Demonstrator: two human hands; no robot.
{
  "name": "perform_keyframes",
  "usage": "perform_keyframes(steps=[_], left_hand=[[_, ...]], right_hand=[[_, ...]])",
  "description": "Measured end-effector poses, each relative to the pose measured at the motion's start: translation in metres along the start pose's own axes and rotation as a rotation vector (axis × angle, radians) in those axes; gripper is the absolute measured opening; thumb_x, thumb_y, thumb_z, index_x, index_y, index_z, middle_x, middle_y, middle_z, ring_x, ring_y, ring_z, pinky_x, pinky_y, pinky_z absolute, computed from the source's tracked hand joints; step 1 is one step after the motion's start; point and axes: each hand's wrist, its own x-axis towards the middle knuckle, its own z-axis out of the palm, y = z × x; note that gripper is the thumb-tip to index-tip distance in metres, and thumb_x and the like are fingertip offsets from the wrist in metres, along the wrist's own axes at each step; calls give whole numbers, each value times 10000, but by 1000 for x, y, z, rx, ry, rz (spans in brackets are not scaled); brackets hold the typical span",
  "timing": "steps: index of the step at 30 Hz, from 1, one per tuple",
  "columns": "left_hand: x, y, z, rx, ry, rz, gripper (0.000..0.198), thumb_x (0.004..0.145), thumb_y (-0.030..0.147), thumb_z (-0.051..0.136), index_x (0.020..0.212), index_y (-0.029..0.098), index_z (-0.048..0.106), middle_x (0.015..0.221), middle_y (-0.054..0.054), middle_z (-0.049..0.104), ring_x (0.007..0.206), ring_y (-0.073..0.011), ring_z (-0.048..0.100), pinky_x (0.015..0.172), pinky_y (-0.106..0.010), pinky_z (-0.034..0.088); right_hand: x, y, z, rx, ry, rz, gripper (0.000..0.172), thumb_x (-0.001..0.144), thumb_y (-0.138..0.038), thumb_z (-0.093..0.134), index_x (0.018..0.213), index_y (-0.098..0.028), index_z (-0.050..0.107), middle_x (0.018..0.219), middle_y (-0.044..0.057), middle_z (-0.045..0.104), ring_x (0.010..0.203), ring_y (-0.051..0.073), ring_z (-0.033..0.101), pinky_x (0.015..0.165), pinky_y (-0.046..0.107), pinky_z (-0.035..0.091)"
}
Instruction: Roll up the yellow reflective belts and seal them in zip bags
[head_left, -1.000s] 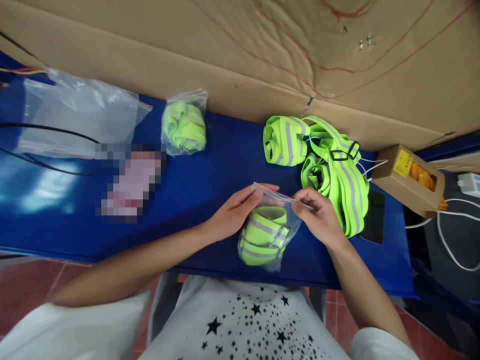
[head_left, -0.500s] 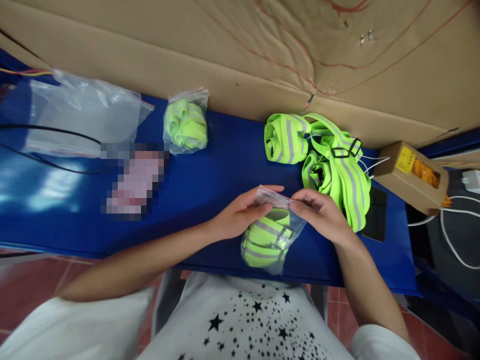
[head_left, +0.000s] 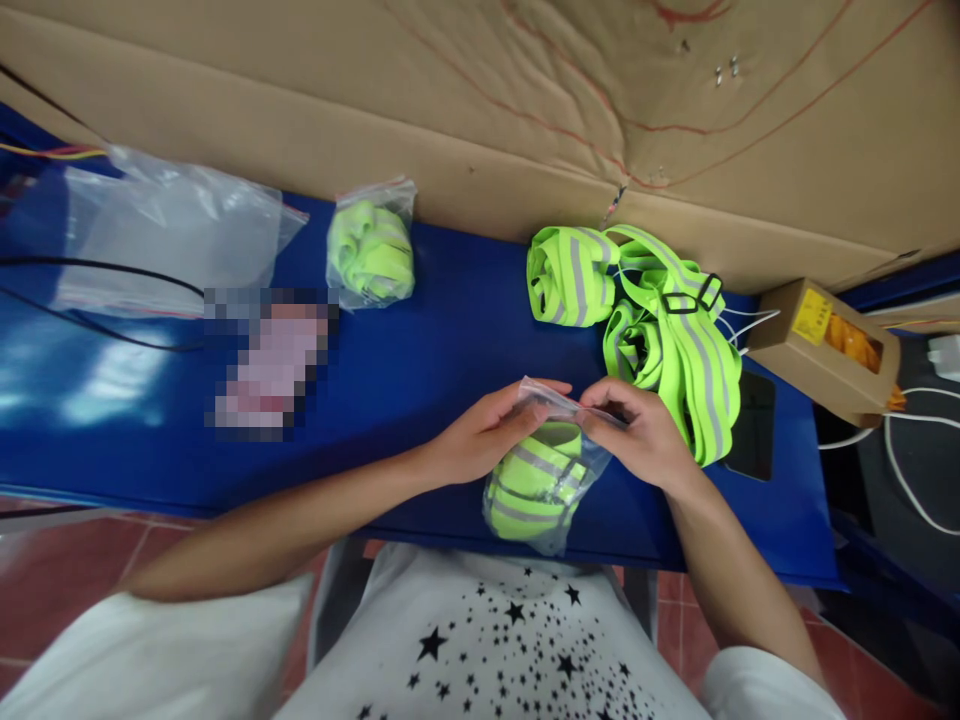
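Note:
My left hand (head_left: 491, 432) grips the upper left edge of a clear zip-lock bag (head_left: 551, 541), thumb in front and fingers behind. The right hand (head_left: 637, 428) pinches the bag's top seam near its right side. Inside the bag lies a rolled neon-yellow reflective strap (head_left: 534, 490) with grey stripes and a dark buckle. The bag hangs over the table's front part, close to my body. Beyond my right hand is a pile of loose reflective straps (head_left: 701, 365) with black buckles, and a rolled strap (head_left: 574, 277) sits at its left.
At the back stands another bagged strap (head_left: 371, 252). Flat clear bags (head_left: 172, 235) lie at the left on the blue table (head_left: 420, 370), with black cables across them. A blurred-out object (head_left: 274, 365), a dark phone (head_left: 752, 428) and a cardboard box (head_left: 825, 350) are also there.
My right hand has shifted slightly left along the bag's top seam, closer to my left hand. The bag and the other things stay almost where they were.

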Motion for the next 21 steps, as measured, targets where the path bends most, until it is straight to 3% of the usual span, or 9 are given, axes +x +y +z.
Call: perform_keyframes(steps=[3,7,9,14,18,21], left_hand=[[-2,0,2,3,-31,-6,403,1074,408,546,1415,205,617,1293,-85,721,1161,-202,670,1028,-336,524],[-6,-1,4,29,-108,-53,495,1064,414,566,1518,225,512,1213,-74,729,890,-145,666,770,-269,533],[-7,-2,5,41,-129,-36,517,1061,403,573,1537,225,481,1219,-78,727,860,-136,662,745,-264,531],[-7,-4,6,78,-181,26,487,1069,379,554,1528,230,491,1403,-110,673,1227,-230,666,1041,-394,554],[-8,-6,5,132,-222,39,588,1072,380,543,1621,245,380,1531,-130,599,1347,-268,627,1181,-502,486],[-8,-6,5,178,-223,37,657,1068,392,547,1665,262,306,1596,-131,537,1416,-287,587,1211,-518,469]], right_hand=[[0,-2,-1,3,-30,-5,50,919,-242,692,910,-196,676,823,-11,665,719,105,594,673,221,467],[-1,-4,-4,-29,-57,-7,86,927,-246,701,863,-195,673,745,-30,614,642,89,504,611,220,410],[-1,-4,-4,-30,-67,-17,83,933,-253,702,881,-194,677,762,-28,620,653,87,505,618,222,404],[-2,-2,-2,-39,-93,-20,107,953,-251,667,865,-193,648,723,-41,582,623,82,471,587,223,373],[-3,-3,0,-35,-113,-36,106,968,-263,656,889,-195,636,753,-38,580,642,84,472,601,226,380],[-4,-4,0,-17,-128,-52,137,991,-285,646,885,-198,630,757,-35,571,641,85,461,594,230,372]])
